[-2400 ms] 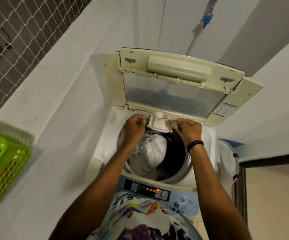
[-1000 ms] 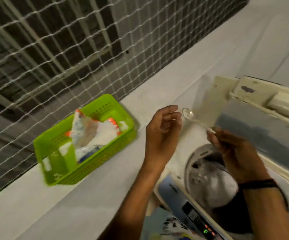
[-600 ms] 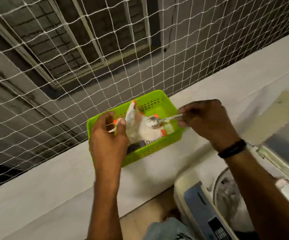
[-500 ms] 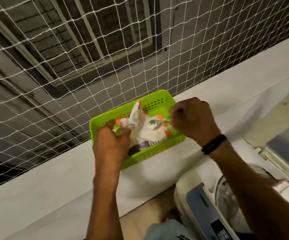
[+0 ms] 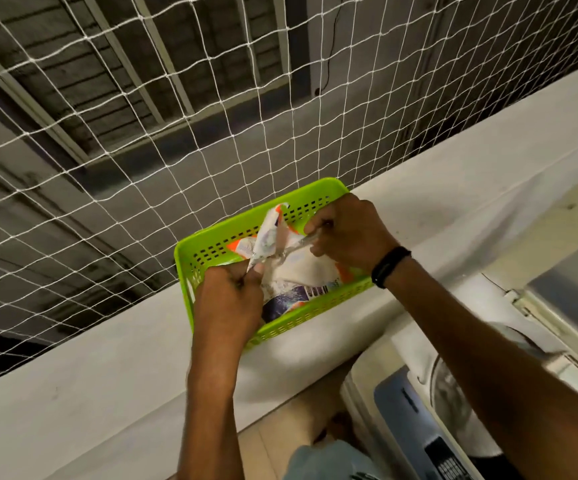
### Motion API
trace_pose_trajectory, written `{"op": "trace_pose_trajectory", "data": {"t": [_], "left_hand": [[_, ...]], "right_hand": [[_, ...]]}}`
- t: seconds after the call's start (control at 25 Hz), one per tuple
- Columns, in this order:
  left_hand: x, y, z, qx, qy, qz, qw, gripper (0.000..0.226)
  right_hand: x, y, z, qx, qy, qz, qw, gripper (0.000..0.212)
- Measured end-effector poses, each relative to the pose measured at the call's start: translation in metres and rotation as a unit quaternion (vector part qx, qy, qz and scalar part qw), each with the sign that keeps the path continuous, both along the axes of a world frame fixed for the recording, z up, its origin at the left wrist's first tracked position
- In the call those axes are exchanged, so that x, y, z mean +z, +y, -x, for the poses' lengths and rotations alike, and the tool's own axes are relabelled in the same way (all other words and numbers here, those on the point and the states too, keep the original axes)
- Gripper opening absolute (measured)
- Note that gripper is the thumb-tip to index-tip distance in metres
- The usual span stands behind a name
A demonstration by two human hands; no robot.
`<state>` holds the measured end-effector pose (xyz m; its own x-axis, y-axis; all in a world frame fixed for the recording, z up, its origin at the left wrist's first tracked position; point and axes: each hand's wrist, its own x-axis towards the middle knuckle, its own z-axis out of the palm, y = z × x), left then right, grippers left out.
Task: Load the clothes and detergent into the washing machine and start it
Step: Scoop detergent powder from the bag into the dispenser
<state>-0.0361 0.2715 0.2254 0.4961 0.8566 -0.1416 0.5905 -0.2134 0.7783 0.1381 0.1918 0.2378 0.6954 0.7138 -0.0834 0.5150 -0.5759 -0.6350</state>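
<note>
- Net (image 5: 142,150): behind the basket, beyond the ledge (image 5: 107,358). Not involved.
- Left hand (image 5: 227,303): at the basket's near-left corner. Fingers pinch the pouch's torn edge and hold the mouth apart.
- Basket (image 5: 246,216): green, perforated, sits on the ledge.
- Pouch (image 5: 301,271): detergent, lies crumpled inside the basket with its mouth up.
- Spoon (image 5: 298,245): handle slants from the right hand into the pouch mouth. Bowl hidden, so I cannot tell if it holds powder.
- Right hand (image 5: 350,233): over the basket's right end, fingers closed round the spoon handle.
- Washer (image 5: 402,410): below and right of the basket, lid up. Pale laundry in the drum, blurred.
- Risk 1: the pouch is limp. If the pinch slips, the mouth collapses on the spoon and powder spills into the basket.
- Risk 2: the carry from basket to washer crosses the ledge and the floor gap. A heaped or tilted spoon would shed powder there.
- Risk 3: tugging the pouch could drag the light basket along the ledge.
</note>
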Motion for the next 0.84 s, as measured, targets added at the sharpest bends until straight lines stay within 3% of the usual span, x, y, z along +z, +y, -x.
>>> {"op": "trace_pose_trajectory", "data": {"t": [0.12,0.2,0.32,0.48,0.84], "left_hand": [[0.000,0.001,0.000,-0.001,-0.018,0.009,1.000,0.028],[-0.001,0.001,0.000,-0.009,-0.019,0.000,1.000,0.028],[-0.001,0.002,-0.001,-0.013,-0.018,0.008,1.000,0.026],[0.000,0.001,-0.002,-0.005,-0.013,0.021,1.000,0.020],[0.000,-0.002,-0.005,0.010,0.028,-0.003,1.000,0.017]], "right_hand": [[0.006,-0.004,-0.008,0.058,0.003,0.043,0.997,0.012],[0.010,-0.008,-0.011,0.070,0.073,0.061,0.993,0.013],[0.013,-0.010,-0.005,0.021,0.217,0.042,0.975,0.015],[0.015,-0.010,-0.002,-0.063,0.310,-0.023,0.948,0.019],[0.035,-0.043,-0.016,-0.139,0.320,-0.102,0.932,0.031]]}}
